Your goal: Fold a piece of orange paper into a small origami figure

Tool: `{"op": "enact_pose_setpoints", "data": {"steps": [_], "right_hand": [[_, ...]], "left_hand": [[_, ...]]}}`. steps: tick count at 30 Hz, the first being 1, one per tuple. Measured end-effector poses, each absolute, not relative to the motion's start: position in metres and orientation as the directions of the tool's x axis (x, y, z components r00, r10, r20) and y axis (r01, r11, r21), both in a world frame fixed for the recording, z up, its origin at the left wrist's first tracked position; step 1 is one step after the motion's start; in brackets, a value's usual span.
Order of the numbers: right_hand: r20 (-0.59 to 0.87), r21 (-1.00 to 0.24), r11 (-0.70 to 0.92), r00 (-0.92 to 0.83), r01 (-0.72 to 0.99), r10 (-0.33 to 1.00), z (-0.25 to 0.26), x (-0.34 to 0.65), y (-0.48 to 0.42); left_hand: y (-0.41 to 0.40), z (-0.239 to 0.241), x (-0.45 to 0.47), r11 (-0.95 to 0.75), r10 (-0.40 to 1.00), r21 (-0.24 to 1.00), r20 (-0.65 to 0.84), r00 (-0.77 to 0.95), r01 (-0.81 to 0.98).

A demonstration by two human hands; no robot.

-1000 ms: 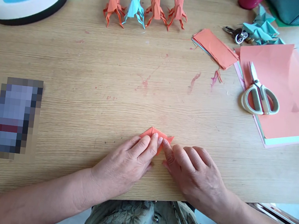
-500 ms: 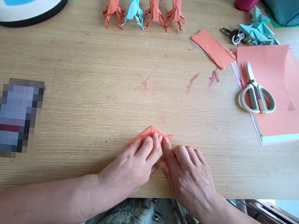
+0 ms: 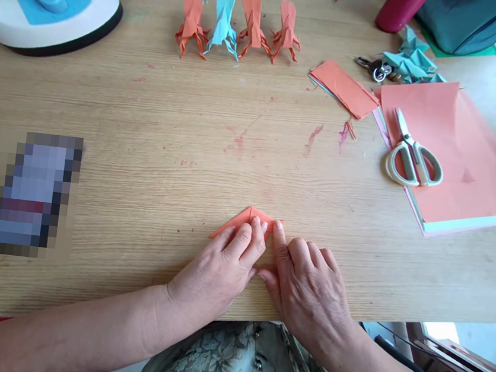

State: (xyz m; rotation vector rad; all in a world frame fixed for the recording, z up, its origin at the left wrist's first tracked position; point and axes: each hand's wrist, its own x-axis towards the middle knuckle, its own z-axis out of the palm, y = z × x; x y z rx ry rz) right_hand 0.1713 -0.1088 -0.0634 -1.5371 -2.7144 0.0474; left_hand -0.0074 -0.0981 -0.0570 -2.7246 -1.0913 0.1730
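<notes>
A folded piece of orange paper (image 3: pixel 233 222) lies near the table's front edge, its peak pointing away from me. My left hand (image 3: pixel 224 261) is closed on it, with bent fingers pressing on its middle and covering much of the lower side. The stretched index finger of my right hand (image 3: pixel 312 286) presses on the paper's right end. Its thumb is spread apart, close to my left hand, and the other fingers are bent over the table.
Several folded paper figures (image 3: pixel 224 19) stand at the back. Scissors (image 3: pixel 415 157) lie on orange sheets (image 3: pixel 470 157) at right, near a stack of orange strips (image 3: pixel 344 88), keys (image 3: pixel 380 71) and teal folded paper (image 3: pixel 412 58). A pixelated phone-like object (image 3: pixel 31 185) and a white appliance (image 3: pixel 70 16) are at left.
My right index finger has slid slightly outward onto the paper's right tip, which now lies flatter, and the right thumb has parted from it. The whole view has shifted a little.
</notes>
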Motion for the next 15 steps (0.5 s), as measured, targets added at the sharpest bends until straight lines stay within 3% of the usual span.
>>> {"op": "enact_pose_setpoints", "data": {"steps": [8, 15], "right_hand": [[0.098, 0.058, 0.585, -0.588, 0.809, 0.803, -0.066, 0.173, -0.105], [0.066, 0.057, 0.576, -0.579, 0.816, 0.813, -0.064, 0.175, -0.103]], "left_hand": [[-0.099, -0.047, 0.003, -0.686, 0.712, -0.293, -0.078, 0.698, 0.666], [-0.097, -0.044, 0.002, -0.686, 0.723, -0.102, -0.202, 0.66, 0.72]]}}
